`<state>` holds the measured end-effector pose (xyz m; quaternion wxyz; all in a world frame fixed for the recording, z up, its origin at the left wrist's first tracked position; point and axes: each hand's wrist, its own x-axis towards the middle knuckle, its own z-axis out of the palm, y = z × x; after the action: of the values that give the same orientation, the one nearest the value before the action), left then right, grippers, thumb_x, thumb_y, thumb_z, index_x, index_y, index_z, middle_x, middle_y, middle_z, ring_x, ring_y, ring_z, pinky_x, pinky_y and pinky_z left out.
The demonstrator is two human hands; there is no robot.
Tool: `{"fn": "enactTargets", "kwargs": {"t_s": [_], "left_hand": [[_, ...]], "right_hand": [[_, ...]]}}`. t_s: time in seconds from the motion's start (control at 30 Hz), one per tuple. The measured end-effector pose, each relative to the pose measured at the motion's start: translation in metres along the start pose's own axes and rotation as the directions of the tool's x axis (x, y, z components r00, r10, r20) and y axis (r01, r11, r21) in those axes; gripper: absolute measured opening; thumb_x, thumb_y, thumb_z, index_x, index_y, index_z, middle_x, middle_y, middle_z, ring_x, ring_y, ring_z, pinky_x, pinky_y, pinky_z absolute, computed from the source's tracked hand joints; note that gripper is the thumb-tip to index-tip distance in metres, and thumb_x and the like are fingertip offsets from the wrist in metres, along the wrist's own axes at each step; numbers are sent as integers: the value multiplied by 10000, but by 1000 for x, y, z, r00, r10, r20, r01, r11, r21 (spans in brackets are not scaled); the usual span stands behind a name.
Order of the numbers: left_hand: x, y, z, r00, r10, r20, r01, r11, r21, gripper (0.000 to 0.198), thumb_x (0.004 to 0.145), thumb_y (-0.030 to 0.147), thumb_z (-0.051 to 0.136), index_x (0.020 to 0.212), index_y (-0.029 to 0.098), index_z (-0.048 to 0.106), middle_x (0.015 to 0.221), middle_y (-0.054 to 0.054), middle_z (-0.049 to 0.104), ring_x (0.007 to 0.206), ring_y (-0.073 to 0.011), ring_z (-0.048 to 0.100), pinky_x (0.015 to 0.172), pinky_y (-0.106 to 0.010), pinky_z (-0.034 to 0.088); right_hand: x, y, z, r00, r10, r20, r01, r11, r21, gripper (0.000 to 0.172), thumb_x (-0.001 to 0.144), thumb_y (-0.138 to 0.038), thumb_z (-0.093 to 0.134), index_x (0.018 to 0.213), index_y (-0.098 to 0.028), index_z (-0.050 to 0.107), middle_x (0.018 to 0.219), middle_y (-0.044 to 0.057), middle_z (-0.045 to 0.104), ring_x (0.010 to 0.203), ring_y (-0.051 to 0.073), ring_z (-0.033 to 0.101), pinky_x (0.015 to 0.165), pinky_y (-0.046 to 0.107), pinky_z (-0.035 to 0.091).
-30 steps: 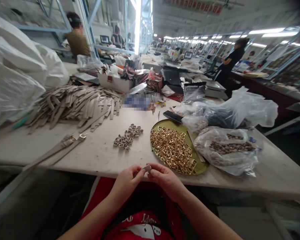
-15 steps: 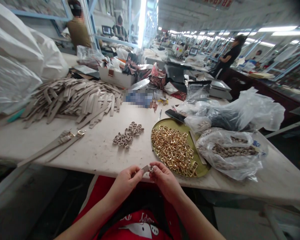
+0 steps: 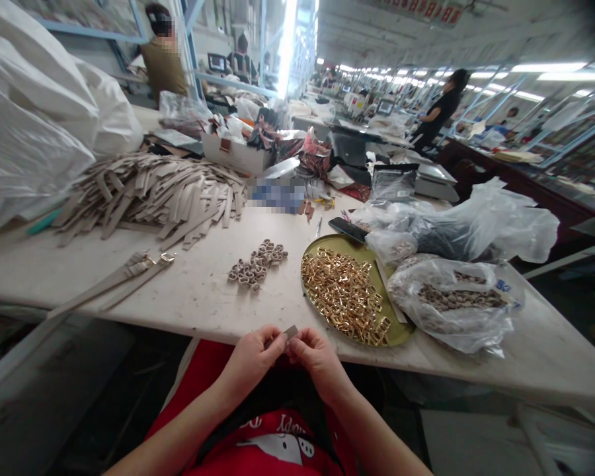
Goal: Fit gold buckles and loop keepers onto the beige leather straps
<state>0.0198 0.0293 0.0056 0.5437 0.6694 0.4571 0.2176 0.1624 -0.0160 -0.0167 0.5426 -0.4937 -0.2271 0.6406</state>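
The left hand (image 3: 250,360) and the right hand (image 3: 317,357) meet fingertip to fingertip over the person's lap. Both are closed in a pinch on a small grey-beige strap piece (image 3: 290,332), whose free end pokes up between the thumbs. The piece is so small, and so well covered by the fingers, that I cannot tell whether a metal fitting already sits on it. Just ahead of the right hand and a little to its right, a round tray (image 3: 327,243) holds a heap of gold fittings (image 3: 344,294). Ahead of the left hand, well apart from it, a small heap of loops (image 3: 256,266) lies on the table (image 3: 203,297). Farther ahead and to the left lies a broad pile of strap blanks (image 3: 153,195). To the right, past the tray, is a clear bag of pieces (image 3: 456,297). The step in hand looks like fine two-handed work on this one piece, folding or threading it. Judging from the grip, the next move calls for the left pinch to hold firm while the right fingers work the free end, close and small.
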Motion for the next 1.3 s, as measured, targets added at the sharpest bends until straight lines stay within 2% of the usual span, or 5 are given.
{"fn": "enactTargets", "kwargs": {"t_s": [0.33, 0.6, 0.83, 1.1, 1.3], "left_hand": [[-12, 0, 7, 1000, 13, 3, -13, 1000, 23, 299, 843, 404, 396, 754, 173, 563, 515, 52, 469, 469, -101, 439, 469, -197, 306], [-20, 1, 5, 997, 73, 16, -75, 964, 256, 284, 857, 324, 362, 733, 179, 573, 613, 8, 567, 575, -134, 508, 539, -213, 326], [-19, 6, -2, 992, 38, 121, -81, 923, 376, 265, 841, 286, 381, 684, 185, 570, 622, -2, 594, 594, -139, 531, 532, -206, 310], [-15, -1, 12, 995, 45, 89, -69, 957, 280, 309, 859, 306, 339, 699, 177, 570, 669, -18, 603, 635, -150, 533, 580, -225, 349], [-15, 4, 4, 982, 59, 177, -73, 995, 73, 161, 824, 227, 382, 885, 174, 520, 682, 15, 575, 615, -131, 511, 571, -219, 373]], "right_hand": [[1, 4, 2, 987, 160, 4, -143, 873, 467, 235, 599, -268, 771, 684, -160, 581, 607, -38, 576, 532, 59, 510, 476, 154, 410], [-11, 12, 2, 998, -41, -54, 48, 989, 143, 226, 659, -313, 724, 674, -159, 560, 619, -36, 586, 561, 64, 512, 573, 183, 417], [-10, 9, -7, 982, -186, -27, 177, 964, -198, 245, 666, -360, 696, 778, -181, 573, 594, -49, 570, 523, 89, 505, 530, 222, 396], [-11, 15, -7, 992, -124, -6, 120, 970, -213, 220, 668, -351, 691, 761, -163, 624, 574, -33, 585, 543, 101, 514, 562, 229, 394], [-9, 10, -12, 999, -40, -23, 38, 996, -78, 219, 696, -341, 681, 820, -172, 615, 577, -37, 570, 528, 87, 488, 547, 215, 371]]}}
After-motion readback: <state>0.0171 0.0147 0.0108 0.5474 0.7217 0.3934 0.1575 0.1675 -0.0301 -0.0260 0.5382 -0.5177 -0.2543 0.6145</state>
